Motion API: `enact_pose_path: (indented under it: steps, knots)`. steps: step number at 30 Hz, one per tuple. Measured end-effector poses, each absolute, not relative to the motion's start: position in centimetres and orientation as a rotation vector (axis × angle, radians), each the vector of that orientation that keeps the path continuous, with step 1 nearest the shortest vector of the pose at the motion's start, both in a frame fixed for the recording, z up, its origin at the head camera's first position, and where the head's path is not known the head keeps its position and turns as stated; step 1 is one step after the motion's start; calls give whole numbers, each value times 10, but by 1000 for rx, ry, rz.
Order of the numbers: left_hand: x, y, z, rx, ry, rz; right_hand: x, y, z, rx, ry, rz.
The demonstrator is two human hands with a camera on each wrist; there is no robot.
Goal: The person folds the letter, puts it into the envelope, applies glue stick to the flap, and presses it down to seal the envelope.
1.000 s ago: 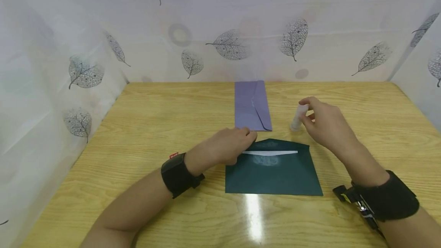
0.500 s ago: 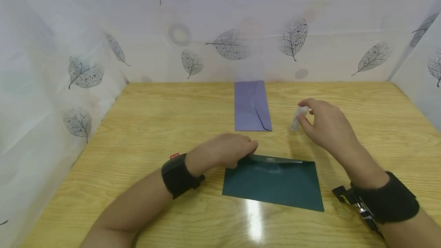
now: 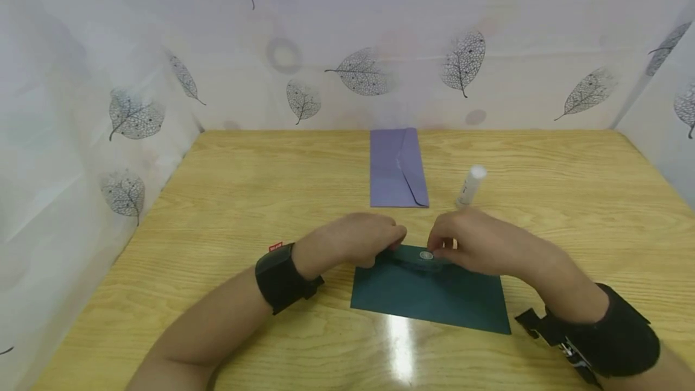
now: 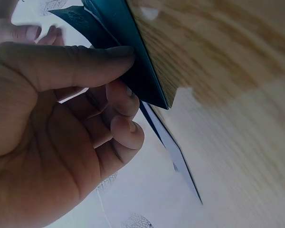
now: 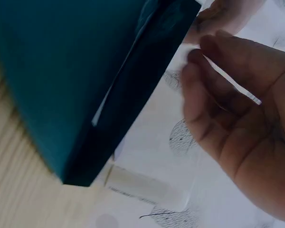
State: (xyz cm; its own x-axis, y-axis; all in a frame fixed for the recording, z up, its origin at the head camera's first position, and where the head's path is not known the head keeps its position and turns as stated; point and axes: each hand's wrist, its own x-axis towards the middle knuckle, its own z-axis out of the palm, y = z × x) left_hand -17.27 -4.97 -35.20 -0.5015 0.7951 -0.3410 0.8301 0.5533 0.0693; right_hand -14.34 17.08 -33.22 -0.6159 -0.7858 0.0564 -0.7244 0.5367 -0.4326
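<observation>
In the head view, my left hand (image 3: 361, 239) pinches the far left corner of a dark green envelope (image 3: 429, 294), its thumb (image 4: 104, 64) flat on the paper in the left wrist view. The flap lies partly folded over and carries a small round pale mark (image 3: 426, 255). A white sliver of paper (image 5: 100, 110) shows at the opening in the right wrist view. My right hand (image 3: 488, 243) hovers at the flap with fingers bent and nothing held between them. Behind it, a white glue stick (image 3: 471, 186) stands upright on the table.
A purple envelope (image 3: 396, 168) lies at the back of the wooden table (image 3: 271, 180). A leaf-printed white sheet (image 3: 326, 29) hangs behind and at the sides. Each wrist wears a black strap (image 3: 285, 276).
The green envelope's flap has folded down toward me and its near edge has tilted. My right hand has let go of the glue stick and moved left and nearer, to the flap.
</observation>
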Motion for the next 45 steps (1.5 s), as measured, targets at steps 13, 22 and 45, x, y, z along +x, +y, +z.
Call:
enact_pose_path:
  steps: [13,22,45]
  knots:
    - [-172,-50,-352,1342,2385,-88,-129,162,-336,-1263,2394,-583]
    - [-155,-49,-345,1582,2249,-34,-130,158,-335,-1206,2377,-577]
    - [-138,-38,-342,1501,2339,-244,-131,164,-332,-1158,2429,-581]
